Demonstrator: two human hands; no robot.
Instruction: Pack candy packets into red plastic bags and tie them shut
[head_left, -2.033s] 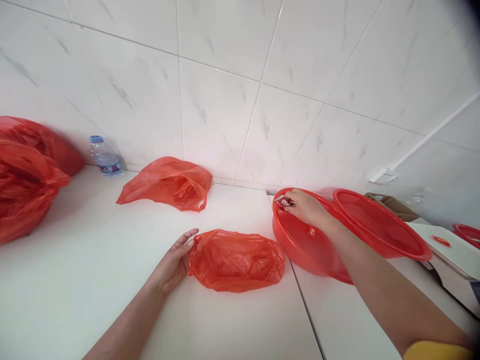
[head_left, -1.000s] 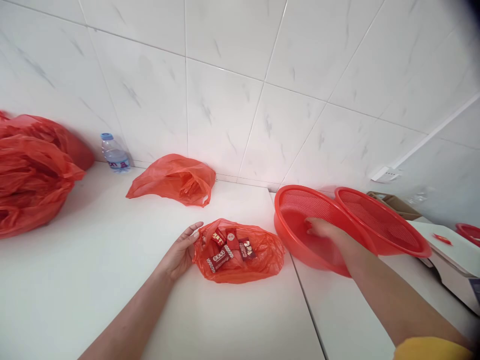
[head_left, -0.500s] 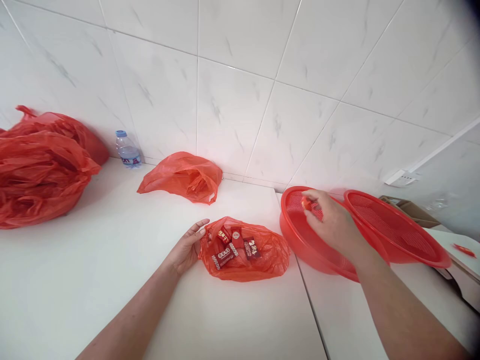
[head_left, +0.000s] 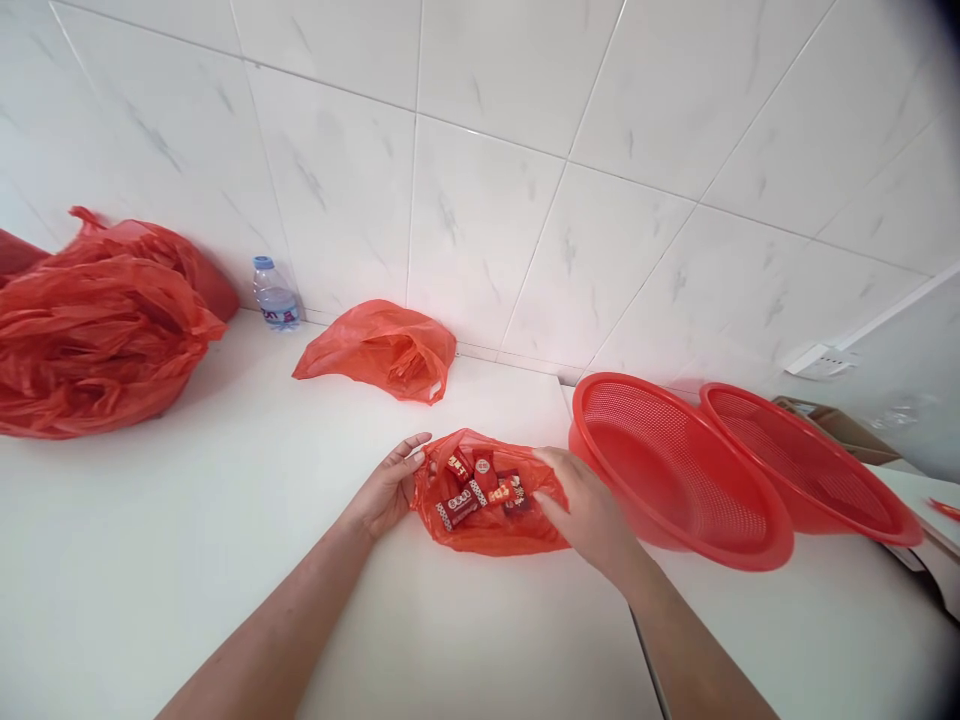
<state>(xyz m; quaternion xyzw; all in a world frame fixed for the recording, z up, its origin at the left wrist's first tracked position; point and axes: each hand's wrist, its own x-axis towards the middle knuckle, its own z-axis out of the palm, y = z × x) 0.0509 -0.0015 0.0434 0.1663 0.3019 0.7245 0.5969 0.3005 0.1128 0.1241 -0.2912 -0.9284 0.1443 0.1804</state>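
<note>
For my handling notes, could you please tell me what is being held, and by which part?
The open red bag: the left grip pinches its left rim; the right grip is at its right rim, hold unclear.

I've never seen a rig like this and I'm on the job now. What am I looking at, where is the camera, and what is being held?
There is no machine here: two bare hands do the work. Every picture comes from one camera worn on the person's head, looking forward and down.

The left hand grips the left edge of an open red bag on the white surface. The right hand is at its right edge; whether it grips anything is unclear. Small wrapped packets lie inside.

Behind, by the wall, are a flatter red bag and a bottle. A big red bundle is at the far left, and two red baskets stand on the right.
</note>
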